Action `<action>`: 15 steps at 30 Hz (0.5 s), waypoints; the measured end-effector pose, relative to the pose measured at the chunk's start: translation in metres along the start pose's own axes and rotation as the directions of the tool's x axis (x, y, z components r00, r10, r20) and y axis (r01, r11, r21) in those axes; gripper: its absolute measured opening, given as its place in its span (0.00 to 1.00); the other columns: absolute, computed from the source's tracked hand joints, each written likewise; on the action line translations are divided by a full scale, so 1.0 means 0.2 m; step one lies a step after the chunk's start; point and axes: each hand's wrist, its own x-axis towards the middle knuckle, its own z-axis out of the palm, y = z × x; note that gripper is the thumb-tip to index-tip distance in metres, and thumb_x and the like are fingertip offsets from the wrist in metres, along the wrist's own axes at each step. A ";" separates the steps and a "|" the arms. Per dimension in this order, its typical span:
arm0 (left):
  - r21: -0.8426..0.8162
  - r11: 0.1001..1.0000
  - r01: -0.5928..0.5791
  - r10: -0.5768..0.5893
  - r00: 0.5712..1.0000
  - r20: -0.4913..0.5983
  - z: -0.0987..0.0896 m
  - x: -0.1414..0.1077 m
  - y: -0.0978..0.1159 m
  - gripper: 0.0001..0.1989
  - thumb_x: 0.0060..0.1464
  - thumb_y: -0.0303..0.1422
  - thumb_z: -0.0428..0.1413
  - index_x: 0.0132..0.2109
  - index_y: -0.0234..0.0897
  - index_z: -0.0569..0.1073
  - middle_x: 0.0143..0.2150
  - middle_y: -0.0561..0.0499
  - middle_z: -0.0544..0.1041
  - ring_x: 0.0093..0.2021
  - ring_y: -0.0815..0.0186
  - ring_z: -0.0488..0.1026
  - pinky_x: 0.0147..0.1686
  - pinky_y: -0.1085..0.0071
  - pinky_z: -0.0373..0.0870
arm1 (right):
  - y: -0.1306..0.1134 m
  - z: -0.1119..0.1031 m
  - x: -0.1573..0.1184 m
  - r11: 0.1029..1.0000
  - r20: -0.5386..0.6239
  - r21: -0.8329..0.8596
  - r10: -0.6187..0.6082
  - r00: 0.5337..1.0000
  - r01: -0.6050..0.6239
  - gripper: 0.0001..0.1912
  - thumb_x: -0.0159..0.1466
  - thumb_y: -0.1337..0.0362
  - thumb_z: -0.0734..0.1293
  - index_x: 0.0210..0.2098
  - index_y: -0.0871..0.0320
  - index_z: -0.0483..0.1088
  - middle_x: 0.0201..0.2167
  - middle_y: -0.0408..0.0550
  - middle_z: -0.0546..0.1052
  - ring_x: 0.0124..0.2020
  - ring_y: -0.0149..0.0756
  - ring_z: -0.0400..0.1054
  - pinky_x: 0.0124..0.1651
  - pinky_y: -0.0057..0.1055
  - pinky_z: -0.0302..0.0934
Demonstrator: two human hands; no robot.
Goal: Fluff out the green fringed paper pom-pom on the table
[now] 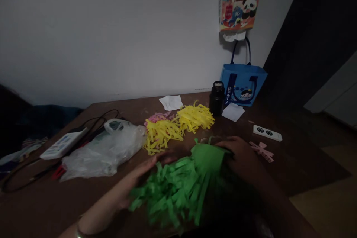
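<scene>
A bunch of green fringed crepe paper (178, 189) lies in front of me, its cut strips spreading left and toward me. Its uncut band (208, 154) is at the upper right. My right hand (237, 152) is at that band, its fingers curled over the edge; the grip is partly in shadow. My left hand (147, 171) rests along the left side of the strips, fingers stretched out and a little blurred. Beyond my hands lie two yellow fringed paper bunches (195, 117) with a pink one (160, 117) partly behind them.
A clear plastic bag (103, 152) and a white power strip (64, 143) with cables are on the left. Behind stand a black bottle (216, 98) and a blue tote bag (242, 81). White paper (233, 111), a white device (267, 132) and a pink bow (262, 151) lie right.
</scene>
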 end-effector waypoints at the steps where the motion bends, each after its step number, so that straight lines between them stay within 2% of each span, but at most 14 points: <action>1: 0.064 0.998 -0.019 0.023 0.997 -0.069 0.00 0.02 0.03 0.23 0.58 0.50 0.51 0.53 0.42 0.74 0.53 0.44 0.77 0.58 0.49 0.69 0.52 0.51 0.70 | -0.03 -0.03 0.02 0.995 0.049 -0.084 0.060 0.997 -0.055 0.24 0.47 0.76 0.60 0.40 0.54 0.77 0.38 0.46 0.82 0.43 0.41 0.73 0.45 0.35 0.64; 3: 0.198 0.978 -0.072 0.106 0.981 -0.166 0.04 0.05 0.07 0.24 0.59 0.49 0.50 0.57 0.40 0.69 0.59 0.42 0.73 0.61 0.50 0.66 0.56 0.50 0.66 | -0.11 -0.07 0.07 0.963 0.119 -0.247 0.142 0.983 -0.109 0.17 0.51 0.74 0.61 0.35 0.56 0.77 0.32 0.49 0.81 0.37 0.41 0.75 0.40 0.32 0.64; 4: 0.276 0.952 -0.132 0.184 0.968 -0.173 0.08 0.05 0.08 0.25 0.59 0.47 0.52 0.59 0.40 0.66 0.61 0.41 0.70 0.62 0.50 0.65 0.58 0.50 0.65 | -0.15 -0.08 0.10 0.946 0.149 -0.308 0.155 0.977 -0.104 0.13 0.53 0.73 0.62 0.32 0.57 0.77 0.28 0.51 0.81 0.33 0.41 0.75 0.37 0.32 0.63; 6: 0.414 0.865 -0.284 0.353 0.931 -0.098 0.21 0.03 0.10 0.28 0.58 0.43 0.54 0.62 0.40 0.60 0.64 0.40 0.65 0.63 0.51 0.63 0.59 0.50 0.63 | -0.22 -0.08 0.14 0.926 0.187 -0.372 0.148 0.971 -0.069 0.09 0.55 0.72 0.63 0.26 0.59 0.76 0.23 0.53 0.79 0.27 0.42 0.75 0.32 0.33 0.62; 7: 0.476 0.799 -0.368 0.436 0.899 -0.037 0.28 0.02 0.10 0.30 0.57 0.39 0.55 0.64 0.40 0.57 0.66 0.39 0.62 0.64 0.51 0.61 0.60 0.49 0.62 | -0.26 -0.07 0.16 0.922 0.198 -0.385 0.134 0.971 -0.049 0.09 0.55 0.72 0.64 0.24 0.59 0.75 0.21 0.54 0.78 0.25 0.43 0.74 0.31 0.33 0.61; 10: 0.632 0.591 -0.501 0.587 0.805 0.090 0.47 0.03 0.10 0.37 0.53 0.28 0.55 0.67 0.39 0.51 0.70 0.40 0.53 0.69 0.52 0.51 0.65 0.48 0.54 | -0.34 -0.04 0.18 0.909 0.227 -0.416 0.099 0.969 0.005 0.10 0.57 0.72 0.64 0.22 0.60 0.74 0.20 0.55 0.77 0.25 0.44 0.75 0.30 0.33 0.62; 12: 0.691 0.509 -0.513 0.611 0.781 0.130 0.52 0.06 0.10 0.39 0.48 0.21 0.52 0.67 0.37 0.51 0.69 0.40 0.56 0.68 0.54 0.53 0.65 0.49 0.56 | -0.36 -0.04 0.17 0.908 0.237 -0.418 0.063 0.969 0.043 0.10 0.58 0.70 0.64 0.22 0.59 0.73 0.19 0.54 0.77 0.24 0.42 0.75 0.31 0.32 0.63; 15: 0.741 0.468 -0.481 0.564 0.808 0.169 0.50 0.11 0.09 0.39 0.41 0.17 0.49 0.64 0.36 0.60 0.62 0.42 0.69 0.61 0.56 0.66 0.60 0.53 0.65 | -0.34 -0.06 0.14 0.899 0.252 -0.430 0.030 0.967 0.084 0.10 0.57 0.68 0.65 0.21 0.58 0.73 0.17 0.52 0.76 0.22 0.40 0.73 0.28 0.30 0.61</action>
